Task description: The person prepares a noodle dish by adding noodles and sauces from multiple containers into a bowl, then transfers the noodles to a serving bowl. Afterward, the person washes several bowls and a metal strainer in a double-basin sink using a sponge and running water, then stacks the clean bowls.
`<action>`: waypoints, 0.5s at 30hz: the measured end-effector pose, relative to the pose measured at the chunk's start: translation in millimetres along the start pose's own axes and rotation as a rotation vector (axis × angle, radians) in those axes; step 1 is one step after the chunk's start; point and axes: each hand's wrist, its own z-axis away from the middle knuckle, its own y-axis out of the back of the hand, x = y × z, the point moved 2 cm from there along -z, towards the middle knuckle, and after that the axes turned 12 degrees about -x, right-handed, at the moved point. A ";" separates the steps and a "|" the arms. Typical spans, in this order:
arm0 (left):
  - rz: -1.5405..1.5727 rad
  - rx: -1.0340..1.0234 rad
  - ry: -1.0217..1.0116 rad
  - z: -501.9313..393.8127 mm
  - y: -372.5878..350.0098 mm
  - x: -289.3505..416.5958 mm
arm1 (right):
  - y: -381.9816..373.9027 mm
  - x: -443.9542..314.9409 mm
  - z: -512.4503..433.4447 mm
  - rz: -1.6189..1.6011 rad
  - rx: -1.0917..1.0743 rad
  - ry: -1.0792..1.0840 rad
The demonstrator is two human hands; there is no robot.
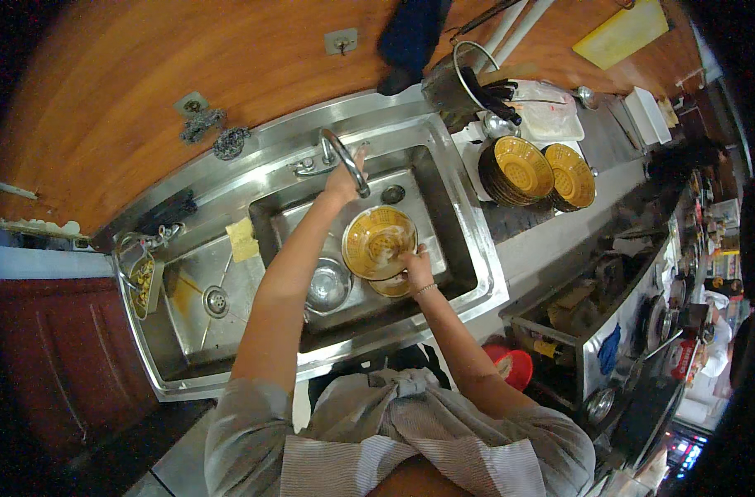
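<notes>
My right hand grips the rim of a yellow patterned bowl with whitish streaks inside, tilted over the deep basin of a stainless steel sink. Part of a second yellow bowl shows beneath it. To their left in the basin sits a round metal bowl. My left hand reaches behind the curved spout of the chrome faucet, its fingers near the faucet's right-hand handle. The spout covers part of that hand, so its grip is hidden.
Stacked yellow bowls stand on the right counter beside a metal pot. A yellow cloth lies on the sink divider. A strainer basket with scraps sits at the far left. Two steel scourers hang by the wall.
</notes>
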 end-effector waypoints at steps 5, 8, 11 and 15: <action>-0.317 -0.074 0.062 -52.9 -22.5 -7.0 | 8.9 -18.6 -6.0 -0.116 0.069 0.140; -0.017 -0.004 0.107 -43.3 -19.9 -8.0 | 8.7 -25.8 -5.5 -0.155 0.054 0.106; -0.019 0.137 0.044 -28.2 -21.6 1.3 | 6.0 -34.9 -6.2 -0.197 0.022 0.100; 0.166 0.328 0.173 -13.8 -42.5 16.5 | 0.0 -43.0 -8.8 -0.213 -0.015 0.063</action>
